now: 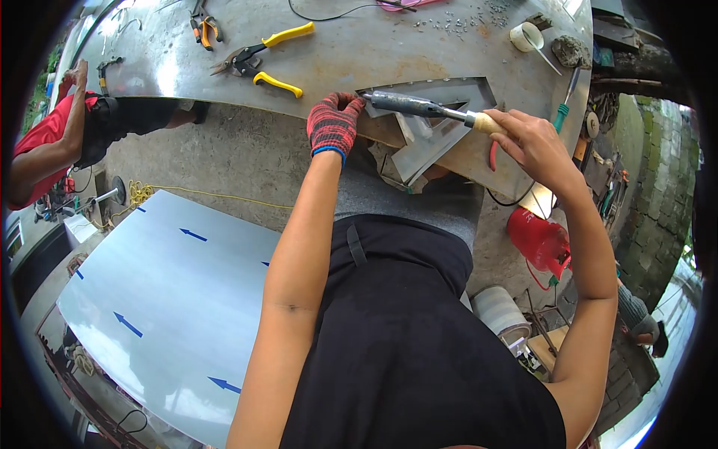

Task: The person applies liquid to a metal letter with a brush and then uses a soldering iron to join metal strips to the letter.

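My right hand (pixel 535 142) is closed around the wooden handle of a soldering iron (pixel 404 103). The iron's thick metal head points left, its tip close to my left fingertips. A red and black knitted glove covers my left hand (pixel 335 123), its fingers pinched at the left corner of a bent sheet-metal piece (pixel 479 88) on the workbench. The iron hides part of that corner. Below the iron, a flat grey metal strip (pixel 430 153) sticks out over the bench's front edge. Yellow-handled tin snips (pixel 258 58) lie left of the piece.
On the metal workbench (pixel 336 63) are pliers (pixel 206 28), scattered rivets (pixel 471 22) and a white cup (pixel 526 37). A red gas cylinder (pixel 538 239) stands at lower right. A large sheet panel (pixel 172 299) with blue arrows lies left; another person (pixel 60 142) is beyond it.
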### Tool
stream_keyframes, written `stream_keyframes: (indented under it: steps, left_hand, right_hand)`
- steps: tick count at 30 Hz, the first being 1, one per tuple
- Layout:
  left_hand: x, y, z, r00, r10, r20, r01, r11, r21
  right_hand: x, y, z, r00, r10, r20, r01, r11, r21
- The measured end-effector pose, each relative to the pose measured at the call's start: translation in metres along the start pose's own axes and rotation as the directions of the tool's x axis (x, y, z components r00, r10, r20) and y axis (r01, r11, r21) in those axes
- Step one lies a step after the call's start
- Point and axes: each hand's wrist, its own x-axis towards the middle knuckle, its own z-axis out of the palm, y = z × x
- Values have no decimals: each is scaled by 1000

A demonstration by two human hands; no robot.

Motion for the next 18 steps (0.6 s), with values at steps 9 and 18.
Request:
stream_keyframes:
  steps: [9, 18]
  left_hand:
    - [0, 1, 0, 1000, 15, -8, -15, 1000, 1]
    - [0, 1, 0, 1000, 10, -7, -10, 1000, 26]
  right_hand:
    - [2, -2, -1, 1000, -7, 1, 7, 1000, -4]
    - [-2, -6, 3, 1000, 22, -3, -22, 998, 56]
